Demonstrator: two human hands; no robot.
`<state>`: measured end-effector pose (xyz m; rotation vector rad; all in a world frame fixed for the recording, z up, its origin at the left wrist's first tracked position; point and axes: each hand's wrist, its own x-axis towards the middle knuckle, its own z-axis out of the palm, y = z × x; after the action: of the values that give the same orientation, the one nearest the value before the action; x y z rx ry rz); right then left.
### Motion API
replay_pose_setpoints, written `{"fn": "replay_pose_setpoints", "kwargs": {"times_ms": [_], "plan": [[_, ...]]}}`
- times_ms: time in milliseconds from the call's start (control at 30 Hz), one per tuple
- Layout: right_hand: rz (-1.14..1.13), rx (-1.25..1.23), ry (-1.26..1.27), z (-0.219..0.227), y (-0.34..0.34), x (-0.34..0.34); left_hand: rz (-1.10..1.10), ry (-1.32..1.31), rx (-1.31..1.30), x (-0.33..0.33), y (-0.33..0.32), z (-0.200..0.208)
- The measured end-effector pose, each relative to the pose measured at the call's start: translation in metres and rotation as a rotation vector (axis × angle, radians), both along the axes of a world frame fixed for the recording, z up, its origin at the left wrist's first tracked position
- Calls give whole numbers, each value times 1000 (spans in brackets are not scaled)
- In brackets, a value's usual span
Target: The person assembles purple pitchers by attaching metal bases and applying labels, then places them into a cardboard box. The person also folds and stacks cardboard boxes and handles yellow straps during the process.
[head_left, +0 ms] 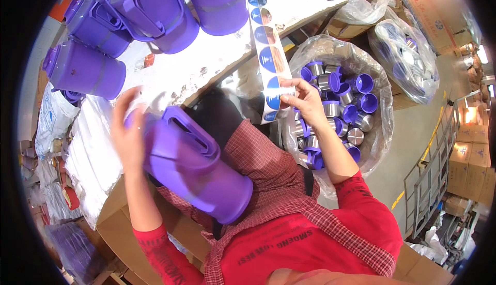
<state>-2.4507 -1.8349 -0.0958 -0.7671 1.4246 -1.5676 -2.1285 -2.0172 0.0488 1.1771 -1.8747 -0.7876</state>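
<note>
A large purple jug (214, 187) with a long side handle lies tilted across my lap. Its lid end points up and left, partly behind my left hand (128, 136). That hand is motion-blurred, its fingers stretched and apart by the lid end, not wrapped round the jug. My right hand (305, 101) pinches the lower part of a strip of round blue-and-brown stickers (271, 57) between thumb and fingers. The strip runs down from the white tabletop (206, 60) and hangs past its edge.
Several purple jugs (170, 16) stand on the table at the far left. Right of my lap, a plastic-lined bin (380, 140) holds small steel-and-purple cups (330, 109). Bagged parts (405, 63) and cartons (470, 161) are farther right, beside a metal rack (431, 166).
</note>
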Motion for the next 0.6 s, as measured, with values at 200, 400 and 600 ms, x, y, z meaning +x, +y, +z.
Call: {"fn": "replay_pose_setpoints", "kwargs": {"times_ms": [200, 400, 600], "plan": [[-176, -260, -150, 73, -13, 21, -859, -137, 570, -137, 65, -43], [-311, -317, 1255, 76, 27, 26, -749, 84, 332, -139, 84, -68], [-307, -359, 1090, 72, 23, 51, -754, 88, 146, -137, 94, -66]]}}
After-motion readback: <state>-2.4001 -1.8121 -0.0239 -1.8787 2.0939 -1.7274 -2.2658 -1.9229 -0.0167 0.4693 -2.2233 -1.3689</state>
